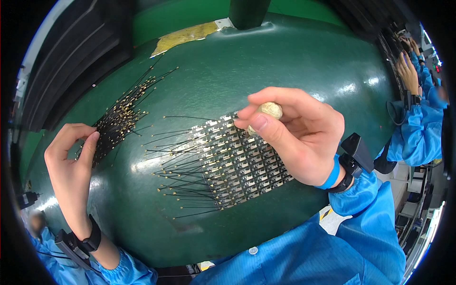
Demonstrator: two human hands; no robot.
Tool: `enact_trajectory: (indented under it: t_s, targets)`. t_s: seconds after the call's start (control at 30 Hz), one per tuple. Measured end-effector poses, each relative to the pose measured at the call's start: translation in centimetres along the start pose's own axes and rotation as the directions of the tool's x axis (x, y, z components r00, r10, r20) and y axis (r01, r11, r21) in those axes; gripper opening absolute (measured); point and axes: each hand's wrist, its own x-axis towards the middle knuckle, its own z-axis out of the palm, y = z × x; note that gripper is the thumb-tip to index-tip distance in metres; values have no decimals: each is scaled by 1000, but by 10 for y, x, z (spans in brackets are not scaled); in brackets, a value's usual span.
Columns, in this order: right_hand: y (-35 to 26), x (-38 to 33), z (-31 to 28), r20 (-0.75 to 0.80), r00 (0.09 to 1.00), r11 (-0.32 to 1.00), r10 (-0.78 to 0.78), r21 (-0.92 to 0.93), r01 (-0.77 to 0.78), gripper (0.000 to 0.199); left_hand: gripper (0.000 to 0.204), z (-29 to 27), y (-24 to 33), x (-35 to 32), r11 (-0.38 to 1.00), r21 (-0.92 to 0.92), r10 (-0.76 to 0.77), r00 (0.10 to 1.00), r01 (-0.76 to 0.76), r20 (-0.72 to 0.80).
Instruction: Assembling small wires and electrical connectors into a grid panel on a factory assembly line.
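R hand (306, 137) w/ beige lump (271, 109)

I see the left hand (69, 148) at the wires (124, 110), frame left; right of centre, the right hand (304, 133) grips a pale lump (270, 110).

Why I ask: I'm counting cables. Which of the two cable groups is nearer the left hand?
The loose heap of thin black cables, upper left, beside the left hand; the other cables stick out leftward from the circuit-board panel.
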Motion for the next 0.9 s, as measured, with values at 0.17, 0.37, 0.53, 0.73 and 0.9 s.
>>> enact_trajectory:
  t_s: [0.17,0.37,0.53,0.73,0.9]
  targets:
    - [15,-9,-3,-13,1000,1000,-23,8,23,23,9,20,-21,-5,999,-22,31,974,-37,-223]
    - [-5,1,0,138,990,995,-27,-92,40,23,9,28,46,-23,960,-228,72,930,-163,-361]
    - [-20,10,-9,323,902,898,-287,-238,371,28,27,69,100,-25,841,-348,378,910,-415,-170]
    - [-17,8,-2,349,856,861,-382,-203,467,20,31,73,98,-29,805,-377,425,889,-458,-171]
    - [-21,8,-4,398,864,879,-309,-226,419,19,30,73,101,-28,807,-382,423,892,-451,-159]
